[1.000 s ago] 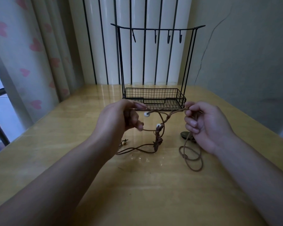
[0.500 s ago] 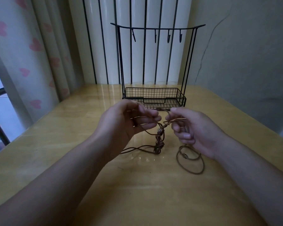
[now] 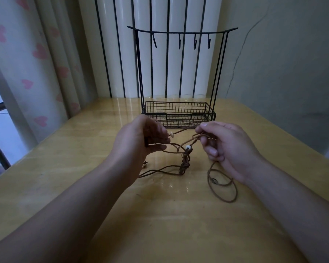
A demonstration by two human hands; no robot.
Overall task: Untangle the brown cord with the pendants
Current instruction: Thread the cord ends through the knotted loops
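Observation:
The brown cord (image 3: 184,161) hangs in a tangle between my hands, above the wooden table (image 3: 160,215). Two white beads show on it, one (image 3: 172,134) at my left fingertips and one (image 3: 187,147) just above the knotted clump. My left hand (image 3: 141,137) pinches strands of the cord at its fingertips. My right hand (image 3: 226,147) pinches another strand between thumb and forefinger. From my right hand a loop of cord (image 3: 222,185) with a small metal piece trails down onto the table. More cord trails left on the table, ending in a small pendant (image 3: 145,164).
A black wire stand (image 3: 180,114) with a mesh basket and a bar of hooks stands just behind my hands. A radiator and a cracked wall rise behind the table. A curtain with pink hearts hangs at the left.
My hands have moved apart again after coming close together. The cord between them is stretched wider and both white beads are back in sight.

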